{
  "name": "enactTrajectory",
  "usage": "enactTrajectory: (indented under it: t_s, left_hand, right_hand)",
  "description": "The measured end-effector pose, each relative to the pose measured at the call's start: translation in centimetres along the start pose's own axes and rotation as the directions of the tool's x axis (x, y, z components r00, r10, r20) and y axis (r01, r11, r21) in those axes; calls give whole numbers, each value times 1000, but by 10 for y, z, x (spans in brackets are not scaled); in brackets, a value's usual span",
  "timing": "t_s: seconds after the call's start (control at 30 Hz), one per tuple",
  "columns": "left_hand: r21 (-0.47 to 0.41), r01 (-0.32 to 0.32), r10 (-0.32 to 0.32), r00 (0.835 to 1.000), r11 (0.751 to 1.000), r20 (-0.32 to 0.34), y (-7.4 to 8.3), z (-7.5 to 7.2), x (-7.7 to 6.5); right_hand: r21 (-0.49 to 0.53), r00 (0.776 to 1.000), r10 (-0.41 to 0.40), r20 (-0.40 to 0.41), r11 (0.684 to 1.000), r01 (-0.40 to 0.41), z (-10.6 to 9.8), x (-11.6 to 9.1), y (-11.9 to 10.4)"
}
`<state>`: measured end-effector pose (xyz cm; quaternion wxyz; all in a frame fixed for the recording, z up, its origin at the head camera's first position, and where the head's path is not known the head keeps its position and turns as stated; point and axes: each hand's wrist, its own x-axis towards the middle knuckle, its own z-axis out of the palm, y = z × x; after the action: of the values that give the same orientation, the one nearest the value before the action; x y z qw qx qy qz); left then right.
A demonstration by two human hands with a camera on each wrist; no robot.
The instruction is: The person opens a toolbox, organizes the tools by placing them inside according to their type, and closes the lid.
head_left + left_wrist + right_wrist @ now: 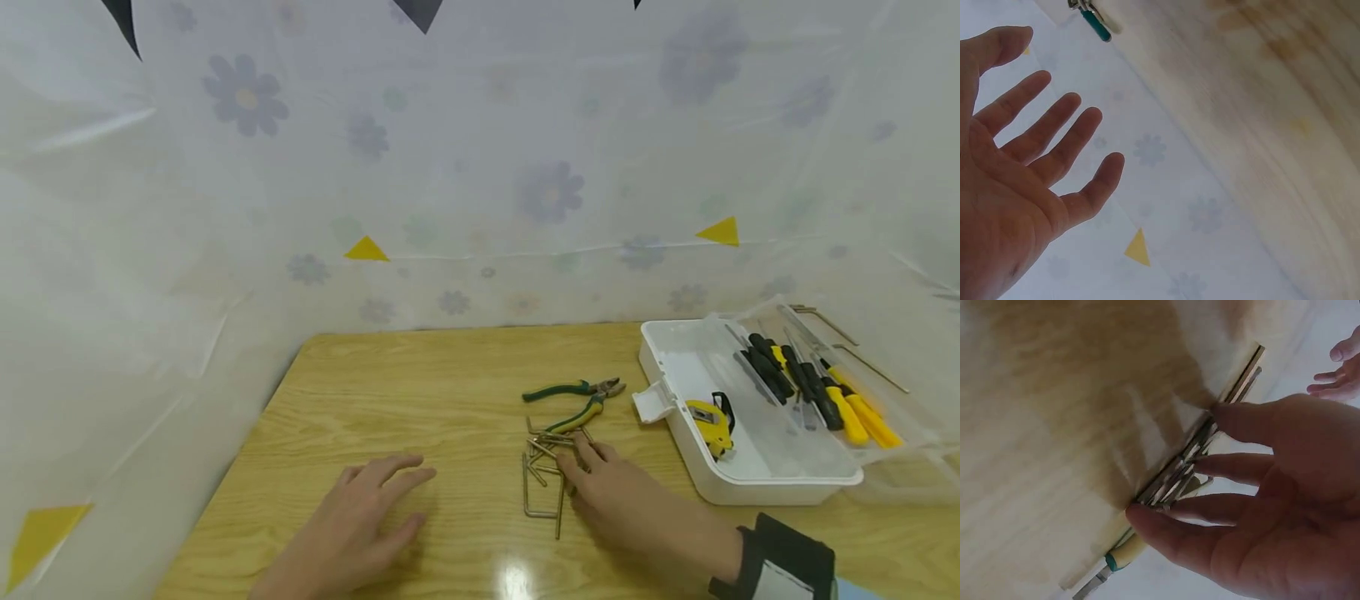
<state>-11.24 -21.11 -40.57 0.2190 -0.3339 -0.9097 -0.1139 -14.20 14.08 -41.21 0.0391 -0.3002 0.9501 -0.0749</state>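
Note:
A pile of brass-coloured L-shaped hex keys (542, 513) lies on the wooden table. My right hand (626, 500) is over the pile's right side, its fingertips at the keys. In the right wrist view the thumb and fingers of that hand (1272, 487) are spread along the bunched hex keys (1175, 472), fairly straight. Just behind the pile are pliers (558, 390) with green and yellow handles, jaws pointing right. Left of the pile, my left hand (360, 521) hovers over the table with parted fingers and holds nothing; its bare palm (1007, 200) shows in the left wrist view.
A white toolbox (757, 492) stands open on the right, with a yellow tape measure (708, 425) inside. Several screwdrivers (813, 392) lie at its clear lid. More hex keys (870, 367) are beyond it. A flowered sheet (465, 208) hangs behind the table.

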Motion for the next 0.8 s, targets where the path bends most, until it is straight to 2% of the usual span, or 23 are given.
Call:
enactTrajectory:
  t_s: [0.1,0.23,0.33,0.47,0.57,0.67,0.8]
  left_hand:
    - [7,-3,3,1000,1000,-2,0,0,0]
    - [10,-15,15,1000,1000,-7,1,-1,0]
    - [10,-19,19,1000,1000,-7,2,-1,0]
    - [15,-21,21,1000,1000,-12,2,0,0]
    - [15,-20,20,1000,1000,-13,2,0,0]
    - [16,-15,15,1000,1000,-4,2,0,-1]
    - [19,-15,15,1000,1000,8,3,1,-2]
  right_hand:
    - [-100,995,-90,-46,991,85,3,4,-1]
    - [-61,989,-143,-47,988,140,5,3,-6]
    - [51,992,-108,-58,993,111,4,0,-7]
    - [137,991,-69,-112,987,85,5,-1,-4]
    - [219,995,-33,-94,974,53,6,-1,-1]
    - [317,998,27,-53,948,-9,8,-1,3]
    - [360,995,90,-36,930,-71,13,-4,7]
